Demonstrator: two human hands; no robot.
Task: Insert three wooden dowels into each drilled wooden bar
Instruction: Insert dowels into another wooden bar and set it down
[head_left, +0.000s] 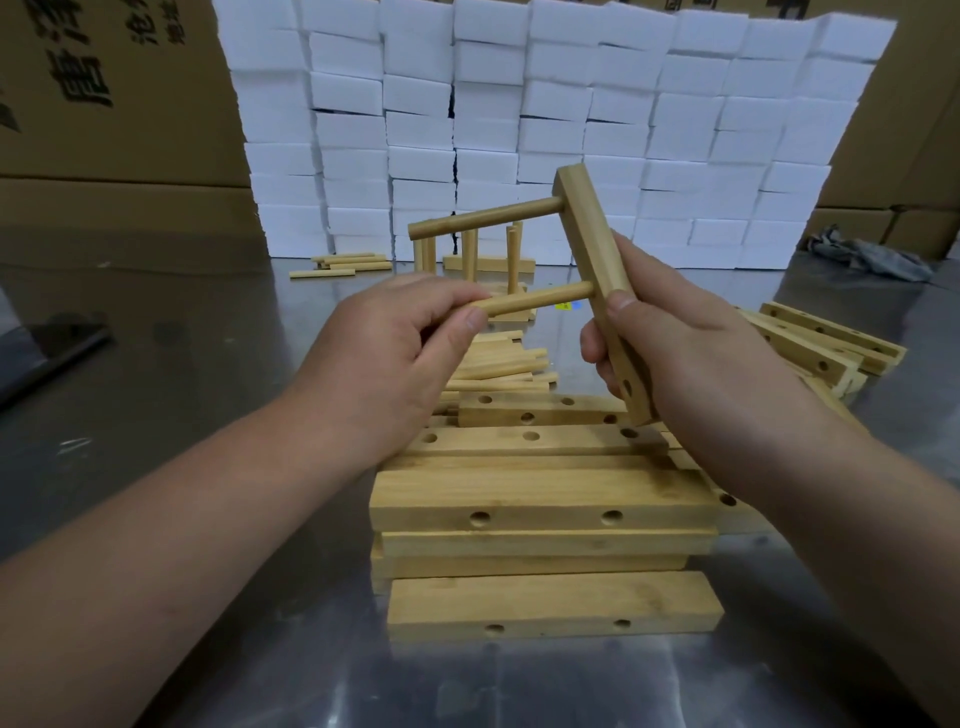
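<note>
Seen from the head camera, the right hand (675, 332) grips a drilled wooden bar (587, 223) in the air above the counter (208, 415). Its thumb lies on the near edge and its fingers curl round the far side. The bar stands nearly on end, tilted with its top away from the person.

Two dowels stick out of the bar to the left. The upper dowel (483, 221) sits in the hole near the top end. The lower dowel (540, 300) sits in the middle hole, and the left hand (395, 343) pinches its free end between thumb and curled fingers. The third hole (627, 387), near the bar's bottom end, is open and shows just below the right hand's fingers.

Under both hands a stack of drilled bars (545, 512) lies flat on the steel counter, and a heap of loose dowels (498, 364) lies just behind it. More bars (831, 338) lie to the right. Further back stand bars with upright dowels (488, 265), with a few spare dowels (343, 265) lying to their left.

A wall of white blocks (519, 130) closes off the back of the counter, with cardboard boxes (104, 104) on either side and a grey cloth (872, 254) at the right.
</note>
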